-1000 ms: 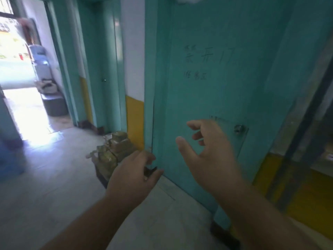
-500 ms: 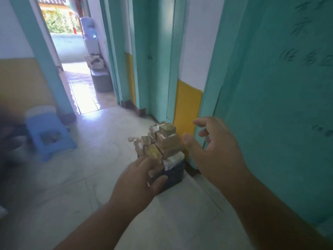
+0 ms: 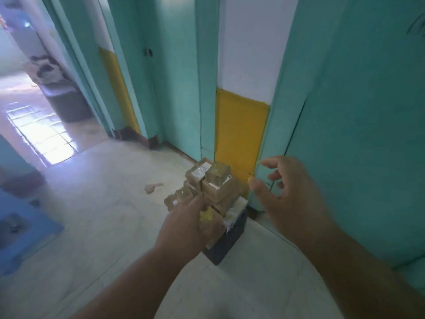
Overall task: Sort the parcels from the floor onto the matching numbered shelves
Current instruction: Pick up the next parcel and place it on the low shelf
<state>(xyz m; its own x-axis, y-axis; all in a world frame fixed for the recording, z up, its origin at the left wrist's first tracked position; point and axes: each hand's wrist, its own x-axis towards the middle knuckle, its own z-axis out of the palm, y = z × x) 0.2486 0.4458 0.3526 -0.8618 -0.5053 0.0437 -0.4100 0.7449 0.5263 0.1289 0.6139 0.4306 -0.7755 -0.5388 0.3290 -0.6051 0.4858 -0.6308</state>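
Note:
Several small brown taped parcels are piled up in a dark crate on the floor, against the yellow strip of wall. My left hand is over the near side of the pile with its fingers curled. Blur hides whether it grips one of the lower parcels. My right hand hovers just right of the pile, fingers spread and holding nothing. No numbered shelves are in view.
A teal door fills the right side. A blue plastic stool stands at the left edge. A scrap of paper lies on the pale floor. A dark bin sits by the bright doorway at the back left.
The view has turned left and down from the teal door towards the parcel pile. Both hands have come closer to it, and the left hand now reaches the pile.

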